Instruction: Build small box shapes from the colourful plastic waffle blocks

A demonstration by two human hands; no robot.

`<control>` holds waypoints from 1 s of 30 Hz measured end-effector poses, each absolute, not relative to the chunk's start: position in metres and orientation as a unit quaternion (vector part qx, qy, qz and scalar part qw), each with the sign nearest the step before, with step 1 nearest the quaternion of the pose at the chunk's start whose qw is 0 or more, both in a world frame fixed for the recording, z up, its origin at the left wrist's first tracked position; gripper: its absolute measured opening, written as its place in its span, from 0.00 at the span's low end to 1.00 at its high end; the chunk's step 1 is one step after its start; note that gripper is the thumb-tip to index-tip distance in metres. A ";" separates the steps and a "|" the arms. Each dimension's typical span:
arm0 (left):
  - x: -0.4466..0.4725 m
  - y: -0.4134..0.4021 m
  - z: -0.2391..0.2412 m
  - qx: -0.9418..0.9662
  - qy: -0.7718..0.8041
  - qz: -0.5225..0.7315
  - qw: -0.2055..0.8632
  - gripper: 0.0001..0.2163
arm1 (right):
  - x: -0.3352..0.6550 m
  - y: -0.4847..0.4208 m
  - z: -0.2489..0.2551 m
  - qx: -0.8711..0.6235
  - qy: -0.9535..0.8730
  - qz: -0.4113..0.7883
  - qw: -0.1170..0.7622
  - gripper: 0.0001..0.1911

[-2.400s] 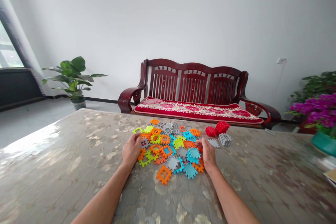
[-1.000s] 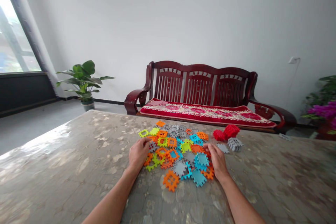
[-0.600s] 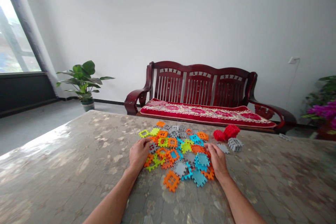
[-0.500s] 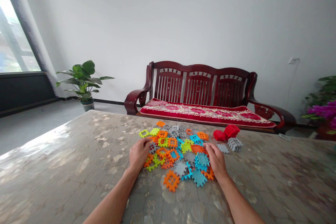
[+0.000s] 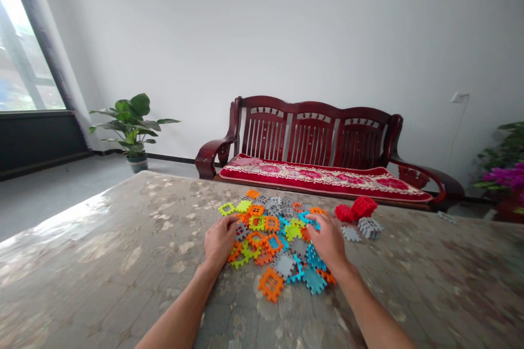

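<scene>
A pile of toothed, interlocking plastic building tiles in orange, lime green, blue and grey lies on the table. My left hand [image 5: 220, 239] rests at the pile's left edge, loosely bent, with its fingertips beside a grey window tile [image 5: 241, 230]. No tile shows in it. Over the right part of the pile is my right hand [image 5: 328, 241], its thumb and index finger apart. Those fingertips are near a lime green tile [image 5: 293, 230] and a blue tile [image 5: 305, 216]; the palm hides some tiles below. Nearest me lies an orange window tile [image 5: 271, 284].
Red toothed pieces [image 5: 363, 207] and a stack of grey tiles [image 5: 370, 227] sit right of the pile. One grey tile [image 5: 447, 217] lies at the far right. A patterned cloth covers the table [image 5: 123, 262]. Beyond stands a wooden bench [image 5: 311, 142]; a potted plant [image 5: 135, 125] is at left.
My right hand has moved left and inward from the pile's right edge, over the tiles. My left hand keeps its place. The whole view has shifted slightly.
</scene>
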State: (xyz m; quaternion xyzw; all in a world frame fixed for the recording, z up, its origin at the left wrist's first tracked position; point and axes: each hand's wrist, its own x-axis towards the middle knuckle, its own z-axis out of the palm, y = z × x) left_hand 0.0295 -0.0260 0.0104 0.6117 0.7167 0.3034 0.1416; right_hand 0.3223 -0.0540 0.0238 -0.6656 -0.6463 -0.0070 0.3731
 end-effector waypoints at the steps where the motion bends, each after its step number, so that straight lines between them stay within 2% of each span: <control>1: 0.029 -0.026 0.010 0.612 0.717 0.303 0.143 0.15 | 0.315 -0.049 0.030 -0.664 -0.661 -0.003 0.351 0.14; 9: 0.029 -0.025 0.008 0.615 0.710 0.309 0.149 0.15 | 0.257 0.005 0.051 -0.703 -0.678 0.036 0.209 0.15; 17: 0.029 -0.025 0.008 0.614 0.711 0.312 0.143 0.14 | 0.232 0.032 0.044 -0.731 -0.664 0.043 0.151 0.27; 24: 0.030 -0.027 0.012 0.617 0.711 0.304 0.149 0.14 | 0.223 0.036 0.047 -0.736 -0.667 0.038 0.111 0.25; 30: 0.027 -0.025 0.009 0.616 0.715 0.297 0.148 0.15 | 0.226 0.029 0.048 -0.726 -0.677 0.023 0.122 0.23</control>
